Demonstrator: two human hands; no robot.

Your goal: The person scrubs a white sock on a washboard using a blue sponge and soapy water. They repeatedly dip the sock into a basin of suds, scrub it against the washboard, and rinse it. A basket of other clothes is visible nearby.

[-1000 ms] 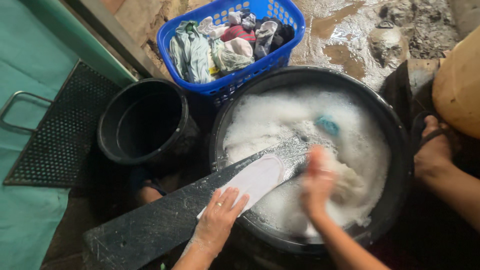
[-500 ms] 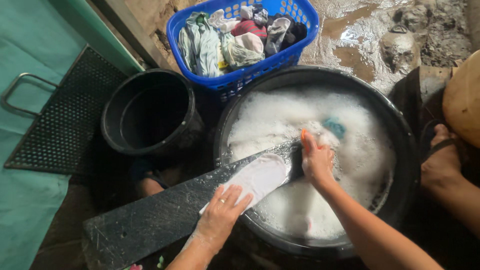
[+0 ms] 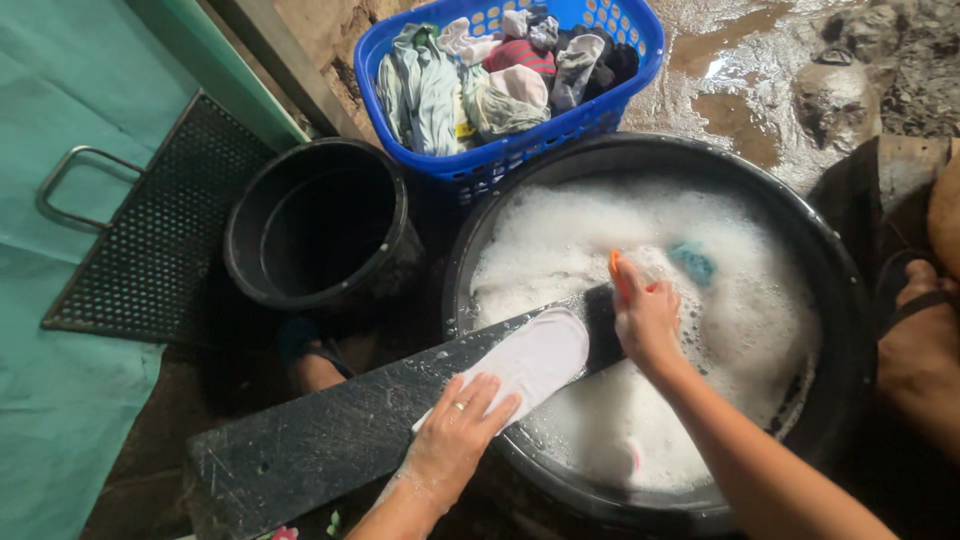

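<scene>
White, smooth and oval, the wet cloth piece (image 3: 535,362) lies flat on your dark wet plank (image 3: 340,430), whose far end rests over the rim of the big round black tub (image 3: 835,300). Your left hand (image 3: 455,430) is spread, fingers pressing the near end of the cloth onto the board. Your right hand (image 3: 647,318) is curled tight around an orange brush (image 3: 618,275) at the cloth's far end, just above the suds. Thick white foam (image 3: 560,240) fills the tub, with a small teal scrap (image 3: 693,262) floating near your right hand. Beside the tub, on the left, stands a smaller black bucket (image 3: 245,250), close to the plank's upper edge. Behind both, a blue plastic basket (image 3: 520,145) with latticed walls holds bunched, twisted clothes and touches the tub's rim. Wet, muddy ground (image 3: 740,90) shines beyond; a black perforated metal tray (image 3: 130,250) lies on teal sheeting (image 3: 50,400) at your left.
</scene>
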